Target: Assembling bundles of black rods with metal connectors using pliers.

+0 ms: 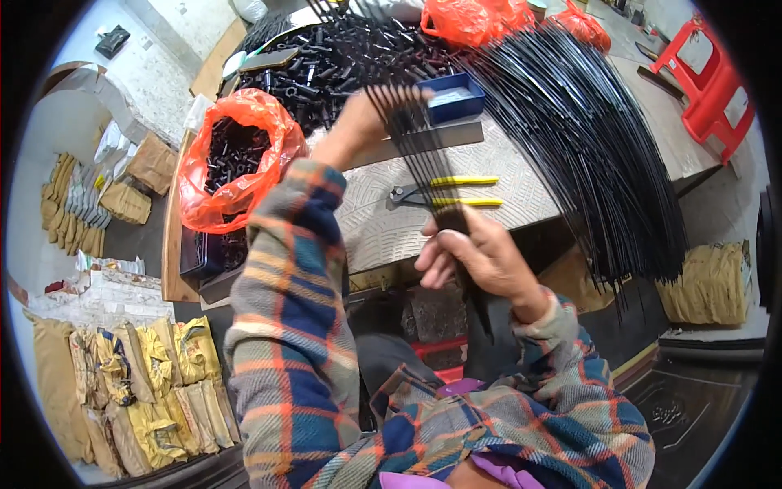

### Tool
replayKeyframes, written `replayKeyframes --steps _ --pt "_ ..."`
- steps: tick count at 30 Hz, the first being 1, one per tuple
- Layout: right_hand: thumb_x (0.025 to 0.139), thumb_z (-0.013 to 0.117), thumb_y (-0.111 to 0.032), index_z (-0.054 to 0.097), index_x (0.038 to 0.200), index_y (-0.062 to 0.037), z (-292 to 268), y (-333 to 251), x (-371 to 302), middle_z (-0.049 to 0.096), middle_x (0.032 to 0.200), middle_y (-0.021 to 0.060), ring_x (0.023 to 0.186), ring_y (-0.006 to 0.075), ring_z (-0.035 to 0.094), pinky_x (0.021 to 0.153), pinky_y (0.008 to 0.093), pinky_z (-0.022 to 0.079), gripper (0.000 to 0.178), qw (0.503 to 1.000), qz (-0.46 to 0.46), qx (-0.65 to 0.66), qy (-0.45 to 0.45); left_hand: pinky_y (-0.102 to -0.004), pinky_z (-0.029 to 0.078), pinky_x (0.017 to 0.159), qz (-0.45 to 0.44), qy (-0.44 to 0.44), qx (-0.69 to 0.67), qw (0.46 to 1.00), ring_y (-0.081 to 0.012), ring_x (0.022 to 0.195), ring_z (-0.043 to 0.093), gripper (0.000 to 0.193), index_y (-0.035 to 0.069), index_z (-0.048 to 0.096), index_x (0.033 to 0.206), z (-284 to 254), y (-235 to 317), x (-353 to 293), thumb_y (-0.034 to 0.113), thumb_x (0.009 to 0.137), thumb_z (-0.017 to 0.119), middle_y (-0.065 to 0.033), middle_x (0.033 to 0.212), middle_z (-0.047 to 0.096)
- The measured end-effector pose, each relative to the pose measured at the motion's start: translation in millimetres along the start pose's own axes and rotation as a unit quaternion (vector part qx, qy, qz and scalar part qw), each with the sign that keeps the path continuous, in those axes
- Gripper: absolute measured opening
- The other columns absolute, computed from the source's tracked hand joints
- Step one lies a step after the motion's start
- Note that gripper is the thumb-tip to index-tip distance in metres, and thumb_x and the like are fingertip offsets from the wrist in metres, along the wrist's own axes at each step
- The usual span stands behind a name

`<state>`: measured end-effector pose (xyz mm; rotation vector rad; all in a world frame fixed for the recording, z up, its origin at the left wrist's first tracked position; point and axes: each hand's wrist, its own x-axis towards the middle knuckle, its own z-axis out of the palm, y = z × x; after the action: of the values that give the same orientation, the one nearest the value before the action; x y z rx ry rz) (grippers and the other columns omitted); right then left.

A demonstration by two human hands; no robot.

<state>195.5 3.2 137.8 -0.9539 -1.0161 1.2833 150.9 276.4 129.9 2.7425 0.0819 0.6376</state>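
My right hand (489, 254) is closed round a bundle of thin black rods (423, 167), which fan out upward and away from me. Their lower ends hang below the fist. Against the rods' upper part is my left hand (364, 122), its fingers partly behind them and smeared by motion, so its grip is unclear. Below the rods, on the patterned metal table top (375, 224), lie pincers with yellow handles (464, 181). A small blue box (458, 99) stands just beyond the left hand.
Black tubular parts (309, 69) are heaped at the back. A red plastic bag (191, 183) of small black pieces stands at left. Long black rods (582, 147) hang over the right table edge. A red stool (709, 90) stands farther right; packed sacks (155, 383) lie on the floor at left.
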Motion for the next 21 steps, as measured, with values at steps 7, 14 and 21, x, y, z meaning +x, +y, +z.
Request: replayKeyframes --steps 7,14,21 --pt "0.094 0.037 -0.010 0.042 0.108 0.0038 -6.9 81.5 -20.4 0.059 0.082 0.0157 0.070 0.0199 0.063 0.062 0.0273 0.053 0.020 0.998 -0.002 0.045 -0.050 -0.0366 0.012 0.107 -0.040 -0.052 -0.176 0.982 -0.0275 0.132 0.023 0.060 0.008 0.034 0.133 14.7 49.6 -73.9 0.009 0.076 0.054 -0.0118 0.136 0.037" --pt "0.094 0.037 -0.013 0.044 0.105 0.0024 -7.8 133.9 -17.9 0.060 0.088 0.0156 0.081 0.0216 0.062 0.071 0.0291 0.051 0.020 0.981 -0.005 0.143 -0.130 -0.0363 0.007 0.108 -0.093 0.001 -0.581 0.809 -0.0275 0.134 0.012 0.078 0.000 0.020 0.137 7.9 127.3 -107.5 0.024 0.073 0.057 -0.0132 0.143 0.023" --pt "0.085 0.053 -0.027 0.055 0.096 -0.0041 -28.9 107.2 -33.5 0.060 0.079 0.0196 0.069 0.0342 0.059 0.061 0.0422 0.048 0.025 0.828 0.019 -0.559 -0.042 -0.0439 0.010 0.107 -0.038 -0.067 -0.148 0.986 -0.0286 0.130 0.027 0.028 0.012 0.061 0.105 39.5 126.8 -127.2 0.025 0.092 0.040 -0.0074 0.127 0.048"
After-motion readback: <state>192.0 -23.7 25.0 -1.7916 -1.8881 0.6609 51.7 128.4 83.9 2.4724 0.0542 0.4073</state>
